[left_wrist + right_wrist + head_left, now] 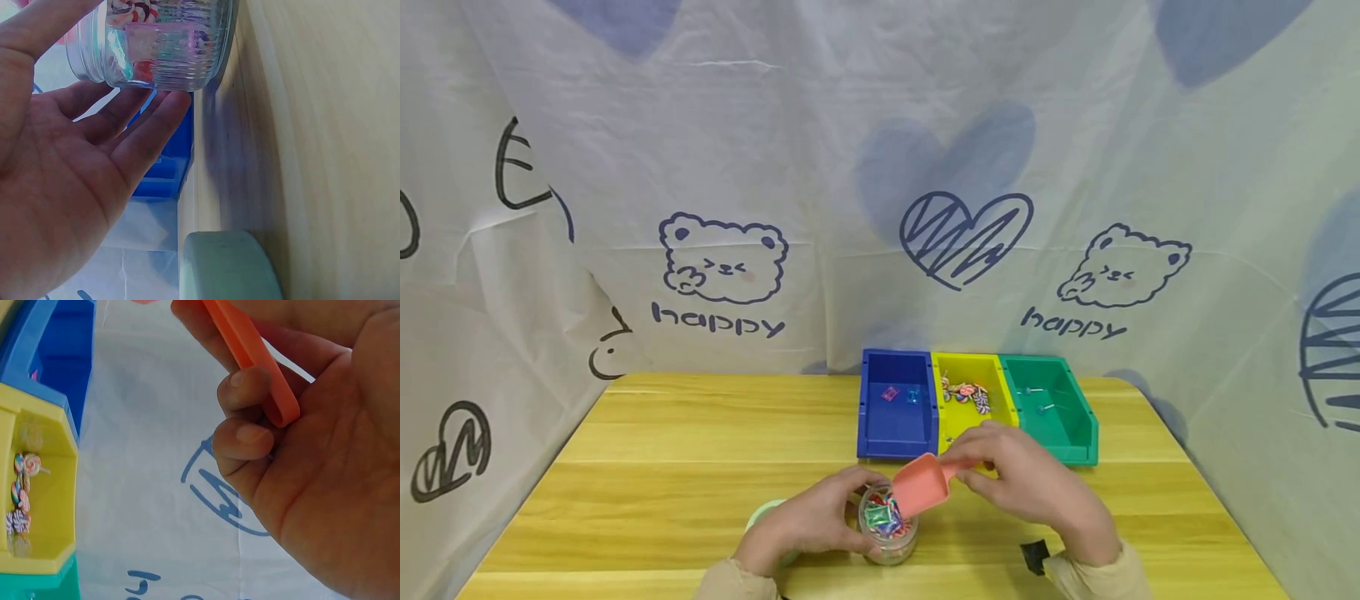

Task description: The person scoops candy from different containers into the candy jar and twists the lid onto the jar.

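**Wooden tabletop (662,467), with a jar (891,556) steadied and a scoop (921,486) at its mouth**

Behind the work, a pale printed cloth (820,125) is hung. The clear jar is stood at lower centre of the frame, filled with small candies (877,517). It is gripped by the left hand (812,521), thumb on one side and fingers (150,128) round the other. The scoop's handle is pinched by the curled fingers of the right hand (1026,475). Its bowl, in which no candies can be seen, is tilted over the jar's right rim; whether the rim is touched cannot be told.

For clean work, the jar should be held upright and firm against the tabletop, and the scoop's lip lined up within the narrow mouth. Slow, small turns of the wrist would be best, since light pieces could be spilled over the rim. Room should also be left for the blue bin (895,432), yellow bin (973,422) and green bin (1067,425) just beyond, right of centre, so that none is knocked by the right hand.
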The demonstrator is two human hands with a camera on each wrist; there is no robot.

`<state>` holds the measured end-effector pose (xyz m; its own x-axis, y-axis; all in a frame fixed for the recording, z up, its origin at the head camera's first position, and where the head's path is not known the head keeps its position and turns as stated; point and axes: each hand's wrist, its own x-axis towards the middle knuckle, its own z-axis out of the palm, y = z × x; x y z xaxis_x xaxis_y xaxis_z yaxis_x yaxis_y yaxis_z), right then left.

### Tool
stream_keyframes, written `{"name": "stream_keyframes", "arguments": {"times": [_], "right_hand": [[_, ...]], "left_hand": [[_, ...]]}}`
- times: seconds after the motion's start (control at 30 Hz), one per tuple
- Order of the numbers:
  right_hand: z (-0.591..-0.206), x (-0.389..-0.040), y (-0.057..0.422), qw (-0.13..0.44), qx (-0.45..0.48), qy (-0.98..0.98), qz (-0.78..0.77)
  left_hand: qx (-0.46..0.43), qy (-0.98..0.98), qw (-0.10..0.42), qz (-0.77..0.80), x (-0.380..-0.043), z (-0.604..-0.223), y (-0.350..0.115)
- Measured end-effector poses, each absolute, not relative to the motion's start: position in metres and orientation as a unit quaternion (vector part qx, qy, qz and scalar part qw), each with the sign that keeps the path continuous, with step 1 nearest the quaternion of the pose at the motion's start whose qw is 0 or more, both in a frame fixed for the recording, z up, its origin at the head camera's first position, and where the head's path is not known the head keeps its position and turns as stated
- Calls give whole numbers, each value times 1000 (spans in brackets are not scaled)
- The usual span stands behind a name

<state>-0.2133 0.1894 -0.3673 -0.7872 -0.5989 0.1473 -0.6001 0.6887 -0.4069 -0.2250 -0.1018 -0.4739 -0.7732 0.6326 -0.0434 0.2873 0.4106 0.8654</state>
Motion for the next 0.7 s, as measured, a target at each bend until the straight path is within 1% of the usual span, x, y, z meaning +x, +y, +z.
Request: {"name": "stream_keyframes", "arguments": {"times": [0.13, 0.23, 0.37, 0.43, 0.5, 0.57, 0.7], "right_hand": [[-367, -213, 188, -15, 324, -915, 241], [-369, -214, 191, -8, 324, -908, 266], [-368, -217, 200, 21, 324, -891, 316], [-367, -219, 205, 48, 323, -881, 341], [-366, -222, 210, 84, 322, -870, 365], [-366, -225, 215, 125, 325, -853, 388], [-366, -232, 225, 202, 317, -825, 423]], "left_hand": [[287, 821, 177, 461, -225, -475, -102], [289, 817, 178, 466, -225, -476, -102], [281, 802, 188, 493, -226, -477, -103], [276, 800, 180, 501, -227, -476, -104], [270, 801, 161, 509, -229, -475, -106], [265, 808, 128, 510, -232, -472, -108], [245, 830, 39, 499, -236, -462, -109]]}}
